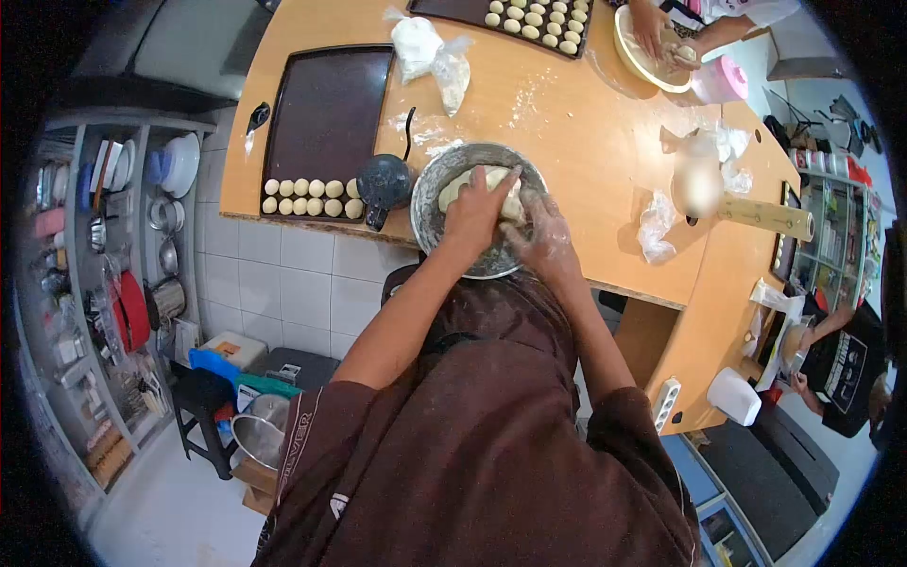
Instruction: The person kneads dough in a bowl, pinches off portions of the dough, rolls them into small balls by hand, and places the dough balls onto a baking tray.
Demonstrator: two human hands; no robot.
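Note:
A lump of pale dough (454,195) lies in a floury metal bowl (427,219), which sits at the table's near edge against my body. My left hand (478,212) is on top of the dough, its fingers curled over it. On the right side of the lump, my flour-dusted right hand (542,238) grips the dough's edge with bent fingers. The undersides of both hands and part of the dough are hidden. Left of the bowl stands a dark round container (385,181) with a thin black stem.
A dark tray (326,113) bears rows of small dough balls (313,197). Bags of white powder (416,47) lie behind. Another person's hands (666,38) work in a yellowish bowl (631,59); a second person (841,364) is at far right. Crumpled plastic (656,227) lies on the table (595,170).

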